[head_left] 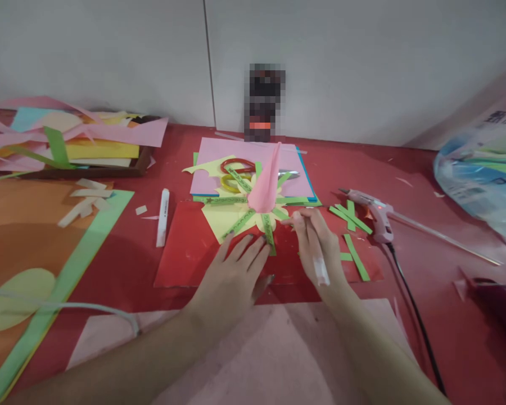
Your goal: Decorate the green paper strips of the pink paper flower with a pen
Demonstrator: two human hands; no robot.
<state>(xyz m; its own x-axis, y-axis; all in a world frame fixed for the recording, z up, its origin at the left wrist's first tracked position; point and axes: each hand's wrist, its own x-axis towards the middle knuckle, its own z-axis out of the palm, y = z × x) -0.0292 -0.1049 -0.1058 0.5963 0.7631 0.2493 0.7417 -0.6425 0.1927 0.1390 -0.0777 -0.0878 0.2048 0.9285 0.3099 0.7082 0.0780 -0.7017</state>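
Note:
A pink paper cone stands upright on a pale yellow paper flower, with several green paper strips radiating from it. Dark drawn patterns cover some of these strips. My left hand lies palm down, fingers spread, its fingertips at the near strips. In my right hand a white marker is gripped like a pencil, its tip end at a green strip right of the cone. A red board lies underneath. Behind the cone, scissors with red and yellow handles rest on pink paper.
A glue gun with a clear glue stick and black cord lies at right, near loose green strips. Another white marker lies at left. A brown tray holds paper scraps. A plastic bag stands far right.

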